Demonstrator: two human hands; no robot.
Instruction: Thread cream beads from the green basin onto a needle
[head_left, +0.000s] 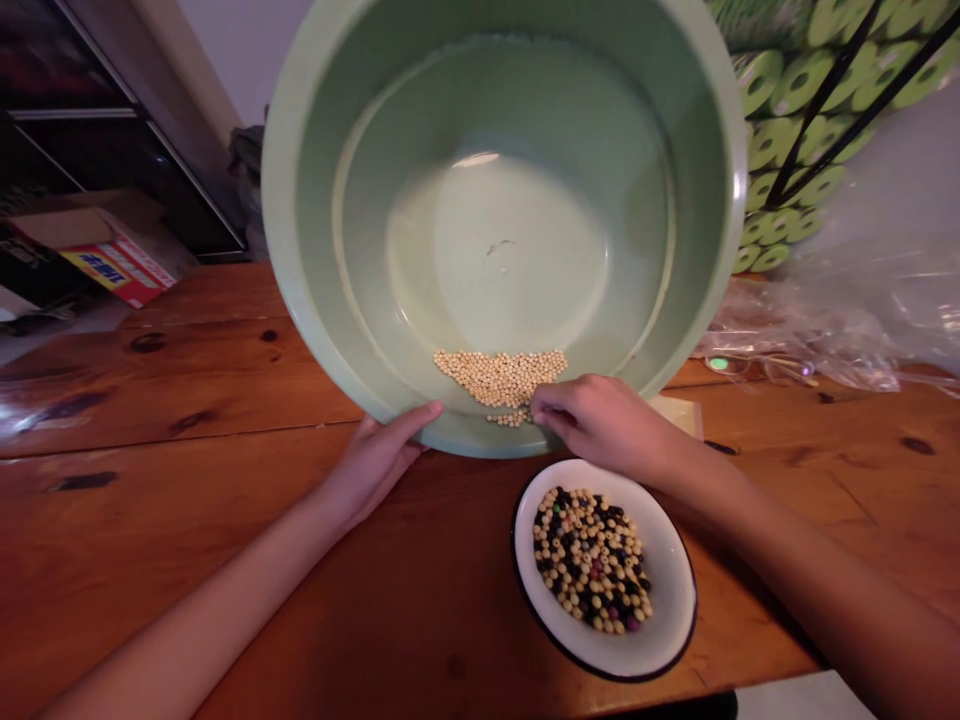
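Gripping a large, round, pale-green plastic basin (495,295) by its lower rim, the left hand (379,458) has its thumb over the inside and its fingers beneath. Tilted steeply, the basin stands over the middle of the brown wooden surface (420,620), and small, round, cream-coloured beads (501,378) gather along its lower wall. Curled fingers of the right hand (600,420) touch those beads at their right end; whether any is pinched cannot be told. Below that hand, by the near edge of the surface, sits a white, dark-rimmed bowl (673,580) of mixed cream, black and a few coloured beads (592,560). Beyond the surface's far left corner, an open red-and-yellow cardboard box (120,265) bears dark blue characters on yellow and pale lettering on red, too blurred to read. Crumpled clear plastic (862,310) lies along the far right edge.
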